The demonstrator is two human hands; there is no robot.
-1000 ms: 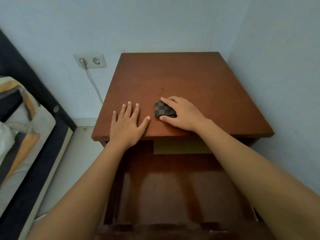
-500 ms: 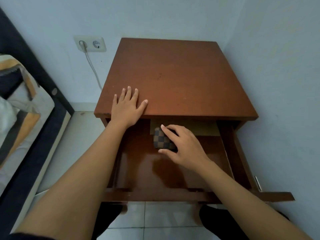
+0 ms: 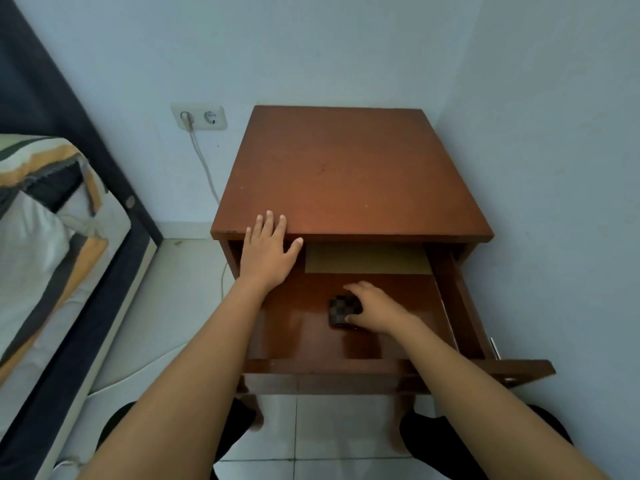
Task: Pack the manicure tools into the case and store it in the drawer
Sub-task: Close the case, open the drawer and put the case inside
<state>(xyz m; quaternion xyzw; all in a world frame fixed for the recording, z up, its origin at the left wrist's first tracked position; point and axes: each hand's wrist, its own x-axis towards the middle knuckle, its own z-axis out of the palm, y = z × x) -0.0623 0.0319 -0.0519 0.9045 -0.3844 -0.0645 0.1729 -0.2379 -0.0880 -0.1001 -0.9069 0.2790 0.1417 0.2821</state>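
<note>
1. Since the earlier frame, the right hand (image 3: 375, 308) had gone deeper into the open drawer (image 3: 346, 370), and the checkered case (image 3: 341, 310) had come down with it onto the drawer floor
2. Right hand fingers (image 3: 354, 288) curled over the case's top edge and the thumb sat at its lower corner, so the hand was closed around the case; whether it was pressing or only touching could not be told
3. Case lay near the middle of the drawer floor, clear of the drawer's walls, its pattern blurred
4. Left hand (image 3: 268, 252) had slid back toward the front edge of the desk (image 3: 346, 174); it lay flat and spread wide, fingertips on the desk top and palm hanging over the drawer's back left corner, holding nothing
5. Drawer stood pulled well out from the desk, its front panel nearest the person
6. A tan panel (image 3: 367, 258) showed at the back of the drawer, under the desk top
7. Wall socket (image 3: 199, 116) with a plugged-in cable was left of the desk, and a bed (image 3: 52, 220) further left
</note>
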